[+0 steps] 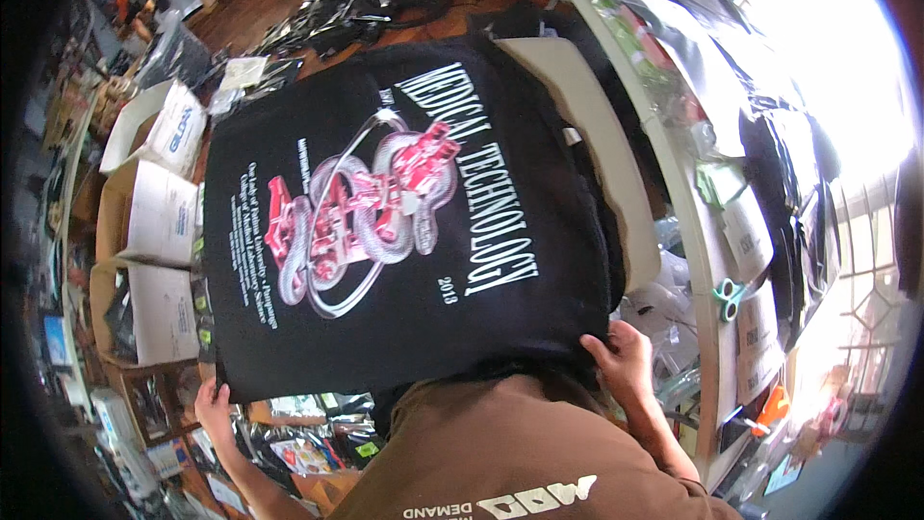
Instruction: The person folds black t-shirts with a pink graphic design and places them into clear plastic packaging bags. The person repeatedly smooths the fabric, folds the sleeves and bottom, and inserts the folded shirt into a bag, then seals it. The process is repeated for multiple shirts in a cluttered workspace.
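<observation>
A black T-shirt (pixel 404 347) lies spread out flat before me, its print turned sideways. The print (pixel 368 195) shows a red microscope wound with a silvery snake, between lines of white lettering. At the near left corner, my left hand (pixel 214 401) pinches the fabric between thumb and fingers. My right hand (pixel 626 360) grips the near right edge, where the cloth is bunched. From under the shirt's right side sticks out a beige board or padded surface (pixel 624 180). My own brown shirt (pixel 491 448) covers the bottom of the view.
Several open cardboard boxes (pixel 164 213) line the left side. Teal-handled scissors (pixel 729 297) lie on the white shelf edge (pixel 704 260) at right, near clear plastic bags (pixel 660 303). Packaged items (pixel 307 451) sit below the shirt; black plastic (pixel 339 11) lies on the wooden floor beyond.
</observation>
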Available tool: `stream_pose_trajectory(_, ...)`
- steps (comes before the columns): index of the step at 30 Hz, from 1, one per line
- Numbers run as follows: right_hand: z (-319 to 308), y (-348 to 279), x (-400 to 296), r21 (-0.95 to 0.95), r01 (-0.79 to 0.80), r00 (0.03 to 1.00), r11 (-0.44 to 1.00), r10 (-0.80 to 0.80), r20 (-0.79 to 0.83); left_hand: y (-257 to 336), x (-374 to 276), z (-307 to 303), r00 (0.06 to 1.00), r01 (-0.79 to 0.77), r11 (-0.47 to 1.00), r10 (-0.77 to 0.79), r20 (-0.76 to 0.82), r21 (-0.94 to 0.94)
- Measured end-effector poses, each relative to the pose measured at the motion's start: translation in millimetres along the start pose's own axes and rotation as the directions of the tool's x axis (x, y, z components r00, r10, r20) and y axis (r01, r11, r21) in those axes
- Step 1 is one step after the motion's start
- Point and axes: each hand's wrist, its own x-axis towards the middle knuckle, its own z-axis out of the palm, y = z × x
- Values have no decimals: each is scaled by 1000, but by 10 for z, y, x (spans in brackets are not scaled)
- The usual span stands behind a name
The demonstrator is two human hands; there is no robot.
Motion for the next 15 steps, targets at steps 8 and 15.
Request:
stream_pose_trajectory(8,-502,-974,-86,-554,323,945,767,-295,143,846,-141,-494,955,250,859,-294,32,446)
stream_pose_trajectory(15,-708,-1262,1178,401,571,526,717,-694,492,813,826,-529,934,-230,544,357,-26,-807)
